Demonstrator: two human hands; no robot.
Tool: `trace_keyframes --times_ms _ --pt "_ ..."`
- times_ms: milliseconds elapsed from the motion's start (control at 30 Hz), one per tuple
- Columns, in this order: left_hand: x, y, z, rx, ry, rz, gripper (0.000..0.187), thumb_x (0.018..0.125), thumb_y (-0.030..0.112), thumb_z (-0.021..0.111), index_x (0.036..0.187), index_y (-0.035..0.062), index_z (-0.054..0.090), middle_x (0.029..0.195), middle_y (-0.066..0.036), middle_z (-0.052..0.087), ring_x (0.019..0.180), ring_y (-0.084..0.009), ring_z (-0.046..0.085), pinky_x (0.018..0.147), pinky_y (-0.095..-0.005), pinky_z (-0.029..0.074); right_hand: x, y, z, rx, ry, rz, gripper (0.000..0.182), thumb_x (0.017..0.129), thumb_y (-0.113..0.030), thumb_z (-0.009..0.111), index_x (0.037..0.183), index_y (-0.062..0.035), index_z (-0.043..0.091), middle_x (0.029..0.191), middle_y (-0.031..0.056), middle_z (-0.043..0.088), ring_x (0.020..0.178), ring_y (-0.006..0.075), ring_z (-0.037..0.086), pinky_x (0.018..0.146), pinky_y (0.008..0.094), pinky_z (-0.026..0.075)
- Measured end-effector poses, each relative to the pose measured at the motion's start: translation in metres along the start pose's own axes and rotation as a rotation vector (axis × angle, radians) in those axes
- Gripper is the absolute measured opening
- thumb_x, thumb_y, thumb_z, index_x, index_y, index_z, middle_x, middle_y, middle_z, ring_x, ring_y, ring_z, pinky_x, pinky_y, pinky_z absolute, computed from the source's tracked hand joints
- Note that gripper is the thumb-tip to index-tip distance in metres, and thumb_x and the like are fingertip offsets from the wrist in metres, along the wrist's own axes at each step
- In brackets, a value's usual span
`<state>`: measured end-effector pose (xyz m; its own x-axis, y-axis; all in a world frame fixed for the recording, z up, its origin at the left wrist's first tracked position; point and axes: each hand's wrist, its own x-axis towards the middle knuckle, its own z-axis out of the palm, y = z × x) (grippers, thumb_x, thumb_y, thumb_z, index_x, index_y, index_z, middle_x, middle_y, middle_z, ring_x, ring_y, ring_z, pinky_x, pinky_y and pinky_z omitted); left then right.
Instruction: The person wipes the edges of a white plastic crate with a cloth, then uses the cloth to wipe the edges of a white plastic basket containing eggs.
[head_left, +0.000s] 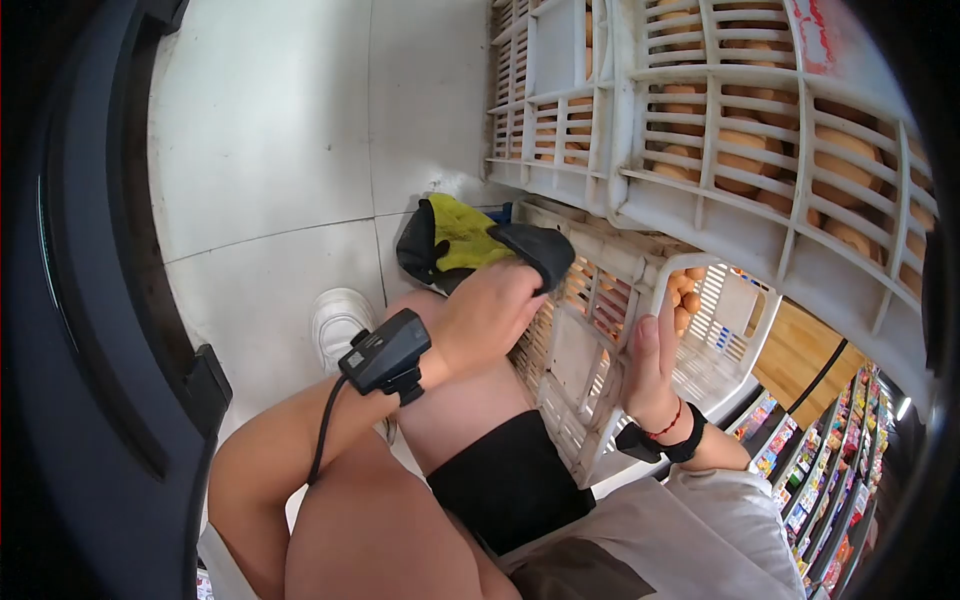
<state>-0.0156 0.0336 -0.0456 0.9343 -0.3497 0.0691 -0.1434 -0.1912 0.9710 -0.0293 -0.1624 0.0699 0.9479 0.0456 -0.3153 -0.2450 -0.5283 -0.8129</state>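
Note:
A crumpled yellow-green and black piece of fabric hangs from my left hand, whose fingers are closed on it. A black device with a cable is strapped to my left wrist. My right hand, with a red string bracelet and a black band at the wrist, lies against the rim of a white plastic crate. Its thumb and one finger stretch upward; the other fingers are hidden. Inside this crate, several brown egg-like items show beyond my right hand.
Larger white slatted crates with round brown items stand at the upper right. Pale floor tiles lie at the upper left, beside a dark cabinet-like edge. Shelves of colourful packages line the right. My bent legs and a white shoe are below.

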Motion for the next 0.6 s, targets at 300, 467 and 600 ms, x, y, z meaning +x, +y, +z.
trace_keyframes --times_ms 300,467,600 --pt "0.017 -0.023 -0.008 0.421 -0.085 0.597 0.017 0.077 0.017 0.056 0.093 0.0120 0.057 0.087 0.000 0.058 0.088 -0.0180 0.058 0.084 -0.0325 0.045 -0.001 0.001 -0.002 -0.013 0.000 -0.007 0.048 0.100 -0.026 0.035 0.134 0.0088 0.034 0.131 0.0165 0.041 0.122 0.0261 0.037 0.105 0.0333 0.027" --pt "0.023 -0.019 0.001 0.633 -0.102 0.586 0.019 0.076 0.017 0.057 0.094 0.0123 0.062 0.099 -0.001 0.061 0.102 -0.0184 0.057 0.089 -0.0319 0.044 0.000 0.002 -0.002 -0.018 -0.001 -0.011 0.048 0.100 -0.025 0.035 0.134 0.0091 0.033 0.131 0.0169 0.041 0.122 0.0265 0.037 0.105 0.0334 0.027" --pt "0.023 -0.021 0.006 0.588 -0.154 0.543 0.020 0.077 0.017 0.057 0.095 0.0109 0.063 0.100 -0.002 0.061 0.101 -0.0200 0.057 0.089 -0.0335 0.045 0.001 0.002 -0.001 -0.024 -0.007 -0.016 0.049 0.100 -0.025 0.035 0.134 0.0095 0.033 0.131 0.0172 0.041 0.122 0.0268 0.037 0.105 0.0334 0.027"
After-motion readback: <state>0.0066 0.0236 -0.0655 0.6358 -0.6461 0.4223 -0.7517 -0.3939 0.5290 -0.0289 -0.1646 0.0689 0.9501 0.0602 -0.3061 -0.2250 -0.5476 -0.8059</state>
